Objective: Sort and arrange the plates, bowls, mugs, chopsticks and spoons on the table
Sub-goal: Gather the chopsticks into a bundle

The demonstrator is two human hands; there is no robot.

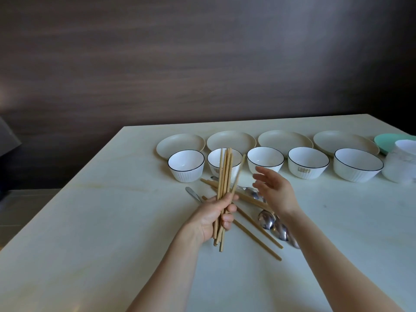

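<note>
I see my left hand [213, 218] at the centre of the frame, its fingers [228, 218] curled round a bundle of wooden chopsticks [224, 176] that stands nearly upright, tips fanning slightly in front of the second bowl. My right hand [273, 190] hovers just right of the bundle, fingers straight and apart, holding nothing. Beneath both hands, loose chopsticks [258, 235] lie crossed on the pale tabletop [101, 221], mixed with metal spoons [273, 224] whose bowls sit lower right of the centre. Further up the frame, five white bowls [308, 162] with dark rims stand in a row, and behind them a row of four cream plates [284, 139]. At the right edge of the frame I see a green dish [387, 139] and just below it a white mug [400, 163], partly cut off.
</note>
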